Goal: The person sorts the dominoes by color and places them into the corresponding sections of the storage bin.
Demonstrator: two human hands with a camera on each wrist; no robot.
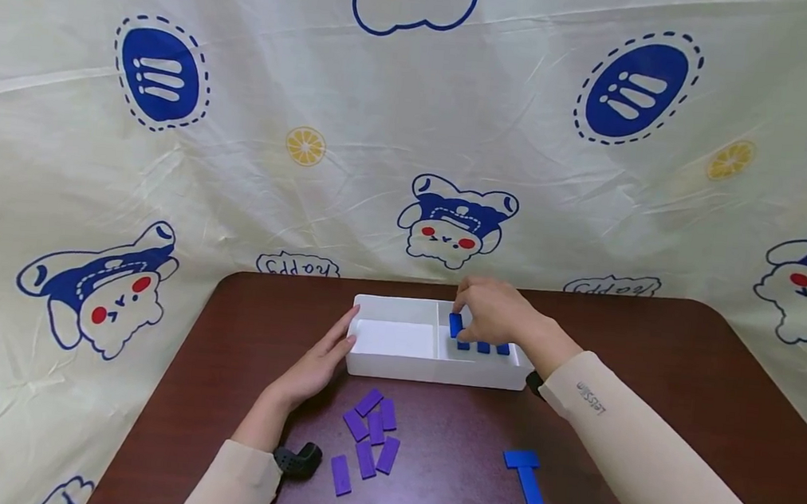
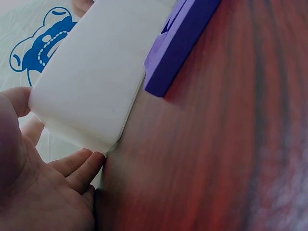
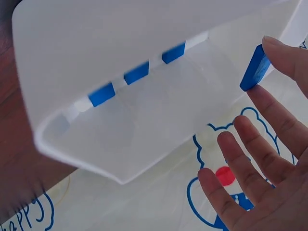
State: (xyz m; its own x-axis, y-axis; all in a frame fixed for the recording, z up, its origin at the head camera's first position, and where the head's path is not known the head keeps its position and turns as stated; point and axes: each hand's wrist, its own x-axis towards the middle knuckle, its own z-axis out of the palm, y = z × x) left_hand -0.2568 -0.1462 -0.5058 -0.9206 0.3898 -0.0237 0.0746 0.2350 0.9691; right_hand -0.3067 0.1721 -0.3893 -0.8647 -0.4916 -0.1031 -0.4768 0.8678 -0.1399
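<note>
A white two-compartment box [image 1: 393, 366] stands toward the back of the table. My left hand [image 1: 314, 368] lies against its left end, fingers fairly straight and touching the wall, as the left wrist view also shows. Over the right compartment, my right hand [image 1: 495, 308] pinches a blue tile [image 3: 255, 70] between thumb and index finger, the other fingers spread. Three more blue tiles [image 3: 136, 73] stand spaced along the near inner wall of that compartment. The left compartment [image 1: 396, 338] shows only its white floor.
Several purple tiles [image 1: 365, 458] lie loosely on the dark wooden table [image 1: 457, 457], in front of the box's left half. Two blue tiles [image 1: 530, 487] lie in a T shape at front right. A printed white cloth [image 1: 387, 106] hangs behind the table.
</note>
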